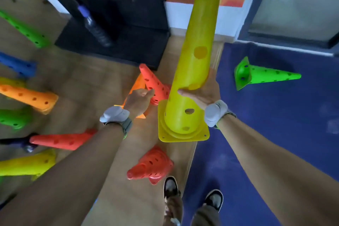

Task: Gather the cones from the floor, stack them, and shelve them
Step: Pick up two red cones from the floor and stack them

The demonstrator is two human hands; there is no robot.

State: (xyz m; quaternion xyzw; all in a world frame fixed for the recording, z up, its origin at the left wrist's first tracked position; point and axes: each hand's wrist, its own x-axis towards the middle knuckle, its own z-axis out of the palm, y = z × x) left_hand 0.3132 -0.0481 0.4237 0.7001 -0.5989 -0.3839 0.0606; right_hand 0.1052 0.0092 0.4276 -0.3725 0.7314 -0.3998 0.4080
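My right grip [201,95] wraps the lower body of the yellow cone [196,51], holding it off the floor [91,79] with its tip pointing away from me. It looks light, hollow and smooth, so I judge a hold low near the flared base safest. My left grip [138,100] curls at the red cone [156,84]; whether it has closed, I cannot tell.

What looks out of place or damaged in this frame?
The yellow cone in the right hand has a jagged, uneven tip, possibly chipped or just notched. A dark bottle with a purple cap lies by the black cabinet. The green cone lies on its side.
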